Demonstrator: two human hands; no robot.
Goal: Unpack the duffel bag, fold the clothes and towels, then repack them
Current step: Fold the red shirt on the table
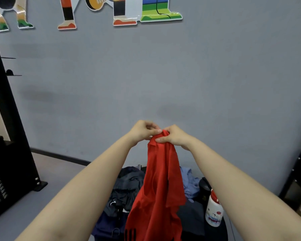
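Hands first, from the head view: I count two, my left hand [142, 130] and right hand [174, 136], raised side by side against the grey wall [163, 75], both pinching the top of one red shirt [156, 193]. It hangs limp and creased, black stripes near its hem, over one heap of dark clothes [123, 192], one blue garment [189, 183] and one white bottle [214, 211].

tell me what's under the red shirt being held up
Under the red shirt, held by both hands, lie dark clothes, a blue garment and a white bottle. Whatever lies directly behind the shirt is covered.
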